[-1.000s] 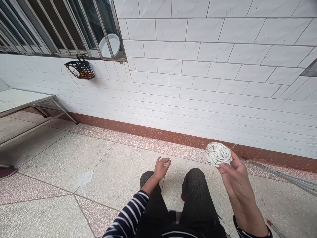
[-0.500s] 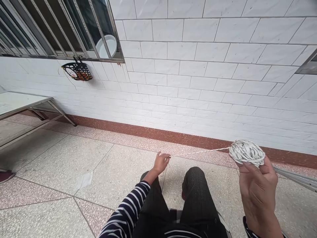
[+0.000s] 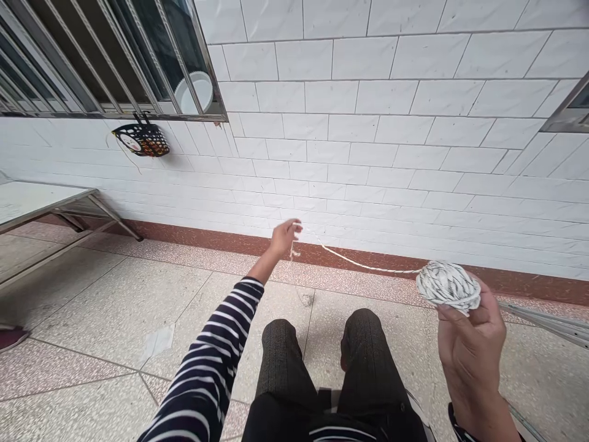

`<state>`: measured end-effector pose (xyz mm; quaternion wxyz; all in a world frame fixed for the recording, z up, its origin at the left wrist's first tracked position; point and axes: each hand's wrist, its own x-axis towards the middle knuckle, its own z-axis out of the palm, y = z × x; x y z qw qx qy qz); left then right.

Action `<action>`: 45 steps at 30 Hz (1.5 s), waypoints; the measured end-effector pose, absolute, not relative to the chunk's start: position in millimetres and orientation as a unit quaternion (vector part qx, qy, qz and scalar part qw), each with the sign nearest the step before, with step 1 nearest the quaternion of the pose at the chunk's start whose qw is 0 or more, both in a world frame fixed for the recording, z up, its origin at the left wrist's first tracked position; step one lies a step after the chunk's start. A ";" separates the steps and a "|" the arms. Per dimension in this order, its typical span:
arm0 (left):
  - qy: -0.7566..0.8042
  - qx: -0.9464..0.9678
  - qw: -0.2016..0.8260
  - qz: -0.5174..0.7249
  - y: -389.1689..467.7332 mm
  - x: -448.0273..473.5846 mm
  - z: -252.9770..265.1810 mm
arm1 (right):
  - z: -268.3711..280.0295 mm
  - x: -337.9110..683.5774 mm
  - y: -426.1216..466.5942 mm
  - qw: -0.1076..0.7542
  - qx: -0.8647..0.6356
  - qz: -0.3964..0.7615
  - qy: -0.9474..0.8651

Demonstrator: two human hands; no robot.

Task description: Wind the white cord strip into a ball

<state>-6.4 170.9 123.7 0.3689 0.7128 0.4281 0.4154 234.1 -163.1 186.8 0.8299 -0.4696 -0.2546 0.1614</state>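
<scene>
My right hand grips a wound ball of white cord with dark flecks, raised at the right of the view. From its left side a strand of cord runs in a slack curve up to my left hand. That hand pinches the strand out in front of my left knee, near the wall's foot. A short knotted tail of cord dangles under the left fingers. Below it, a blurred pale tangle shows against the floor.
Ahead stands a white tiled wall with a red-brown base strip. A black basket hangs from the barred window. To the left is a metal-framed table; a shoe shows at the left edge. Metal legs lie beyond my right hand.
My left hand has risen and moved slightly left with the cord. The strand, nearly straight before, now sags. My right hand and the ball have shifted a little left in view.
</scene>
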 end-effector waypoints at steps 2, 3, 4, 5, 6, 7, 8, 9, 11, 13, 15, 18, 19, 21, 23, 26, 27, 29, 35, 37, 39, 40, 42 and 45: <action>0.375 0.702 0.364 0.484 172.7 8.2 165.1 | 183.4 230.5 -161.9 0.823 -0.472 0.192 -0.251; 0.345 0.702 0.348 0.517 169.2 15.4 182.7 | 182.1 228.7 -161.3 0.821 -0.471 0.206 -0.249; 0.317 0.708 0.326 0.540 163.6 21.8 197.4 | 181.1 227.3 -160.9 0.819 -0.470 0.217 -0.247; 0.298 0.714 0.301 0.558 156.6 27.4 208.3 | 180.3 226.2 -160.7 0.817 -0.470 0.226 -0.244; 0.283 0.723 0.277 0.566 149.0 31.8 215.1 | 179.6 225.6 -160.6 0.815 -0.472 0.234 -0.242; 0.276 0.733 0.260 0.565 141.7 35.1 217.4 | 178.9 225.5 -160.7 0.813 -0.474 0.240 -0.239; 0.274 0.743 0.253 0.555 135.3 37.2 215.2 | 178.2 225.8 -160.9 0.812 -0.475 0.245 -0.236; 0.277 0.754 0.256 0.538 130.2 38.2 208.6 | 177.4 226.4 -161.1 0.811 -0.477 0.247 -0.233; 0.297 0.768 0.294 0.485 124.4 37.0 184.0 | 175.3 228.2 -161.5 0.809 -0.480 0.249 -0.229; 0.337 0.768 0.345 0.421 122.8 31.9 148.9 | 172.9 229.9 -161.8 0.808 -0.483 0.251 -0.224; 0.386 0.764 0.375 0.356 122.2 23.3 109.4 | 170.8 231.1 -162.0 0.806 -0.488 0.256 -0.215; 0.454 0.773 0.372 0.244 117.5 6.0 52.5 | 168.4 231.7 -161.7 0.799 -0.498 0.269 -0.204; 0.471 0.776 0.368 0.202 114.4 0.0 35.4 | 167.6 231.6 -161.4 0.794 -0.501 0.276 -0.206; 0.493 0.783 0.357 0.129 105.9 -11.3 5.3 | 165.9 231.1 -160.3 0.786 -0.504 0.287 -0.216; 0.500 0.787 0.351 0.082 95.4 -20.8 -19.1 | 163.6 229.8 -158.8 0.779 -0.505 0.294 -0.228; 0.504 0.786 0.354 0.052 78.9 -31.0 -43.9 | 158.7 225.1 -156.2 0.764 -0.516 0.307 -0.238; 0.507 0.784 0.354 0.048 73.9 -32.7 -49.0 | 156.4 222.6 -155.3 0.758 -0.520 0.314 -0.240; 0.514 0.780 0.355 0.047 64.5 -32.1 -54.7 | 149.9 216.0 -152.6 0.744 -0.525 0.334 -0.243; 0.423 0.770 0.453 0.153 25.3 11.1 -36.5 | 107.2 190.4 -135.2 0.678 -0.532 0.428 -0.273; 0.336 0.727 0.547 0.243 4.2 29.2 -22.6 | 88.6 183.3 -128.7 0.661 -0.535 0.444 -0.284; 0.270 0.682 0.614 0.291 -18.0 41.1 -9.2 | 73.1 178.0 -124.3 0.650 -0.538 0.451 -0.291; 0.256 0.668 0.631 0.300 -28.4 44.2 -3.6 | 67.4 176.0 -123.1 0.645 -0.541 0.454 -0.293; 0.255 0.650 0.646 0.309 -45.1 45.4 4.3 | 60.5 172.7 -122.6 0.636 -0.549 0.457 -0.294; 0.285 0.632 0.642 0.327 -58.4 40.2 7.6 | 57.2 168.4 -125.1 0.626 -0.555 0.468 -0.285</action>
